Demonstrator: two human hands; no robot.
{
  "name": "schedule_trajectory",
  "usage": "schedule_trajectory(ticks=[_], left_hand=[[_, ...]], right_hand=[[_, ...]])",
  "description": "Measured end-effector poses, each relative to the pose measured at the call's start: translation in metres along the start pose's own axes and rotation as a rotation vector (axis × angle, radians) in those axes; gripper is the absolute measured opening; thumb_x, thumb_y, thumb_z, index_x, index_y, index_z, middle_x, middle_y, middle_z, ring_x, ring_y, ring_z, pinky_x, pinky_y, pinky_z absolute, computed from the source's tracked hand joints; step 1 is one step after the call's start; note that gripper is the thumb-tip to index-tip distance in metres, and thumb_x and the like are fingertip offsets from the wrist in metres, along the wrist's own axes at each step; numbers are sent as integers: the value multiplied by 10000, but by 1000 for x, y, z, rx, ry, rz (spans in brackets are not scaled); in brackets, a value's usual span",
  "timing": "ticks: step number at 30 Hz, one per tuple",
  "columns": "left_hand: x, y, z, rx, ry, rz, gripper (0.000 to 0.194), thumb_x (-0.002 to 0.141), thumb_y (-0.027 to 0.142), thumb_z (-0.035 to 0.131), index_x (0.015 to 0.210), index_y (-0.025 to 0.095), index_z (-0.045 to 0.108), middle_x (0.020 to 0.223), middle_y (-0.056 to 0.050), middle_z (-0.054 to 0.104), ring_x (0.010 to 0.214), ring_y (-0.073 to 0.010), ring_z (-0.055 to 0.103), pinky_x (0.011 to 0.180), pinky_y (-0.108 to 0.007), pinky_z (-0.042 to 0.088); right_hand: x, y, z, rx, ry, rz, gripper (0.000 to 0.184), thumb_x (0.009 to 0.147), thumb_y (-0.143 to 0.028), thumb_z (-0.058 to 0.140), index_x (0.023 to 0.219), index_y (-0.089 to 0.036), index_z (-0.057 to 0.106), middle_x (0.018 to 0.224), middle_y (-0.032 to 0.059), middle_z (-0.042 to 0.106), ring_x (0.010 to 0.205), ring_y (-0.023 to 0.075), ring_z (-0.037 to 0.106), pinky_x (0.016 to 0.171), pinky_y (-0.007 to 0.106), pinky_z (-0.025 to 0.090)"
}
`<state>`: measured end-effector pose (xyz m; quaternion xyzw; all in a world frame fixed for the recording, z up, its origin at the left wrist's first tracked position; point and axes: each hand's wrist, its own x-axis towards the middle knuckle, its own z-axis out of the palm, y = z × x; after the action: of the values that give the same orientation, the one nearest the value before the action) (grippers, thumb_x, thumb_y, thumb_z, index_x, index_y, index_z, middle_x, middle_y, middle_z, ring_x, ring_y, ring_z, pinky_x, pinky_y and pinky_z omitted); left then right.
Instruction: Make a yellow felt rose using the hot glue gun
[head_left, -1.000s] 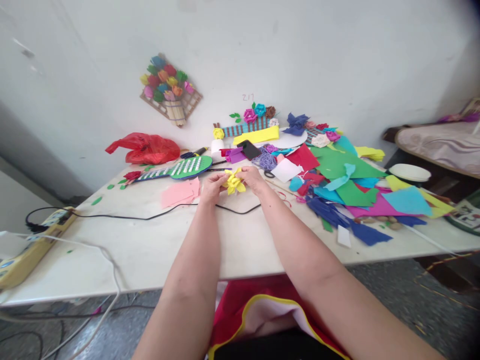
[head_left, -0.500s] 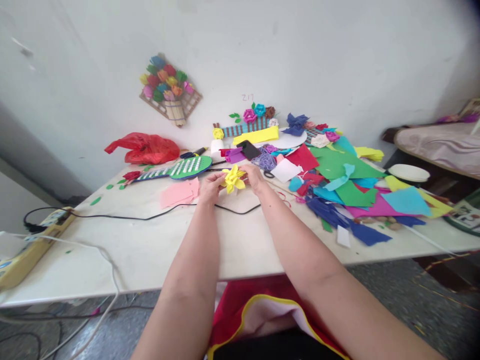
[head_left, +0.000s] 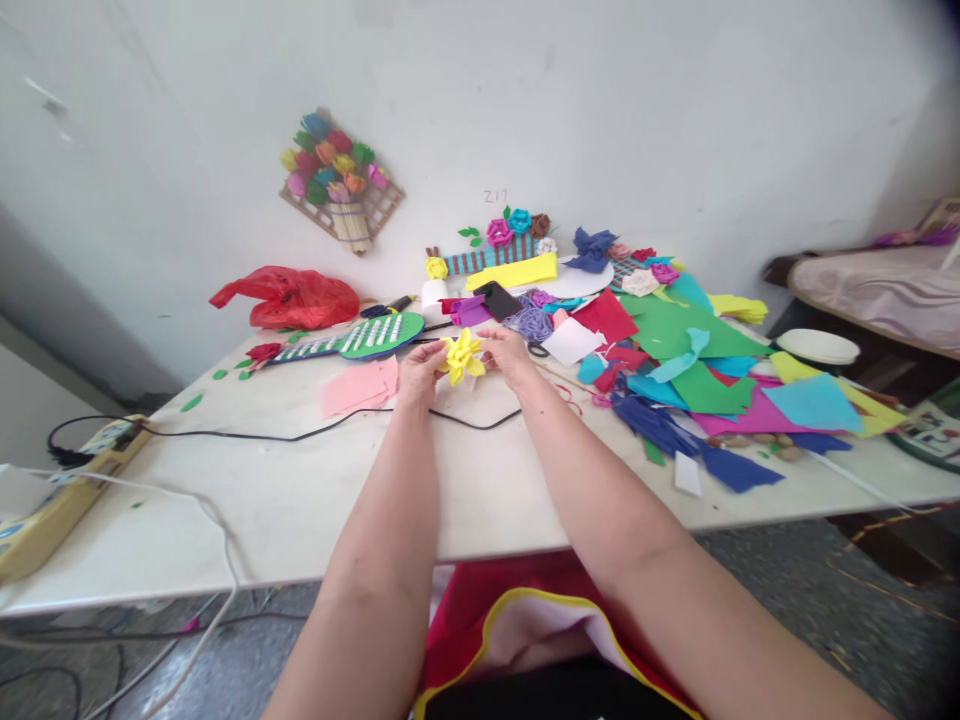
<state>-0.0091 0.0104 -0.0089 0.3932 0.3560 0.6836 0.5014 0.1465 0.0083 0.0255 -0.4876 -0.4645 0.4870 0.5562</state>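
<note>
Between my hands, above the table, is a yellow paper flower (head_left: 462,356) with several pointed petals, facing me. My left hand (head_left: 420,374) pinches it at the left side, fingers closed. From the right, my right hand (head_left: 504,356) has its bent fingertips at the petals' edge, closed on the flower; the exact contact is too small to make out. Left of my left hand lie pink paper sheets (head_left: 360,386). A green guitar-shaped craft (head_left: 382,335) with white strips and a red paper rose (head_left: 264,352) rests behind them.
A black cable (head_left: 247,434) crosses the table (head_left: 495,490) under my hands. Coloured paper scraps (head_left: 720,360) crowd the right side, with a phone (head_left: 495,300) and purple yarn (head_left: 531,322) behind. A red plastic bag (head_left: 300,298) and a power strip (head_left: 82,480) are at left.
The yellow flower has turned so that its petals face me more fully, and it has shifted slightly left. My right fingers have moved a little along its right edge.
</note>
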Motion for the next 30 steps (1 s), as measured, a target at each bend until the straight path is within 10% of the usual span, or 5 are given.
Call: schedule_trajectory(ticks=[9,30], left_hand=[[-2,4,-2,36,-98,-27,572,429,293,872,959,172,697,620,41,641,552,-121,592,577,-255,459],[-7,8,6,219,-65,-5,535,334,556,910,639,168,703,596,-15,637,568,-149,568,550,-270,454]], right_hand=[[-2,-1,-1,-71,5,-24,360,655,-54,527,971,-142,676,577,-50,549,502,94,486,480,205,388],[6,10,1,-206,-56,-161,353,626,-151,549,950,-168,686,677,-44,602,627,123,563,666,257,486]])
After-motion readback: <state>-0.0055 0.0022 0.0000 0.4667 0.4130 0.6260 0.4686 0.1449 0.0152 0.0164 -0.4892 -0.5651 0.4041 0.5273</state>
